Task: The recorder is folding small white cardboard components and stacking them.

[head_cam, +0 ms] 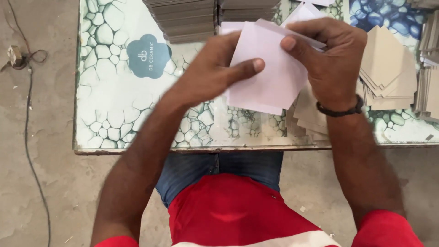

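Gripped from both sides: white sheet [270, 77] pinched by left hand [215, 73] and right hand [329, 59], raised just above the table's near edge, between the two wrists.

Around it, from big to small:
- Patterned, glossy table [114, 105], pebble print in green and white, turning blue at the far right corner.
- Tall grey-brown card stacks [183, 18] along the far edge, well apart from the hands.
- Fanned tan cards [388, 68] lying flat just right of the right hand; a second tan pile [306, 119] directly under the lifted sheet.
- More white paper [302, 11] peeking out behind the right hand's knuckles.
- Round blue label [148, 56] on the tabletop, left of the hands.
- Dark wristband [340, 111] on the right wrist.

Handling well, as a judgement: hold the paper taut but uncreased, press with the pads rather than the nails, square the edges before any crease is set, and hold it low over the tan pile so nothing slides off the fan beneath.

Grip in detail: left thumb laid flat across the sheet's face, fingers hidden behind it, closed firmly on the left edge. Right thumb pressed onto the upper face, fingers curled over the top edge, likewise clamped on the paper. Neither hand slack; hard to tell whether one sheet or several lie between the right fingers.
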